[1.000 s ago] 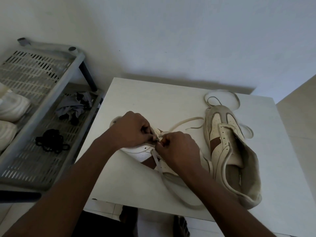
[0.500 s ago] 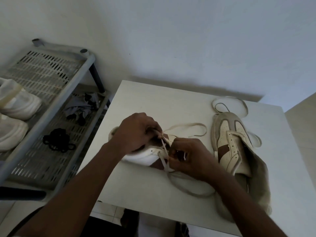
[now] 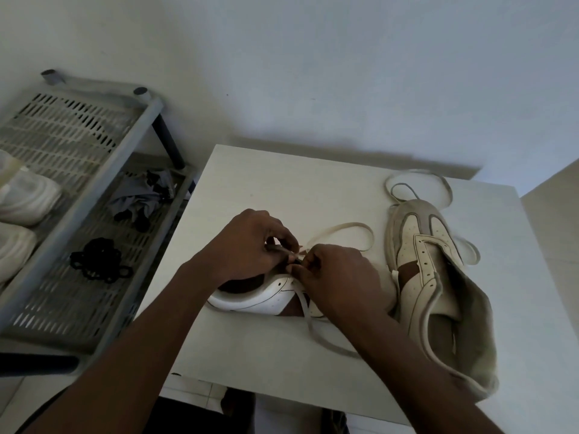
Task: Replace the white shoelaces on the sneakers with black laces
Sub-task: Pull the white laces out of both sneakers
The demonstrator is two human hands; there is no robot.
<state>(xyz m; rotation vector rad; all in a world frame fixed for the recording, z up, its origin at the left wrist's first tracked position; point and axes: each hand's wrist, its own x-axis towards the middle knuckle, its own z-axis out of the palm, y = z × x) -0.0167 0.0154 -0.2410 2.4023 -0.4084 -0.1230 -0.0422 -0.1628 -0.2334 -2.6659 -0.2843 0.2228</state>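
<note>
A white and brown sneaker (image 3: 269,297) lies on the white table (image 3: 282,189) under both hands. My left hand (image 3: 250,245) grips its upper by the eyelets. My right hand (image 3: 338,277) pinches the white lace (image 3: 341,228) right beside the left fingertips. The lace loops out behind the hands and trails toward the front edge. A second sneaker (image 3: 432,277) lies to the right, its eyelets showing no lace and its tongue flopped open. Another loose white lace (image 3: 416,183) lies around its toe. A bundle of black laces (image 3: 97,260) sits on the rack's lower shelf.
A grey slatted shoe rack (image 3: 78,145) stands left of the table, holding white shoes (image 3: 22,195) and a dark crumpled cloth (image 3: 141,198). The wall runs close behind the table. The table's front edge is near my body.
My right hand has moved up from the shoe's side to meet the left fingertips at the eyelets. The lace loop behind the hands has shifted.
</note>
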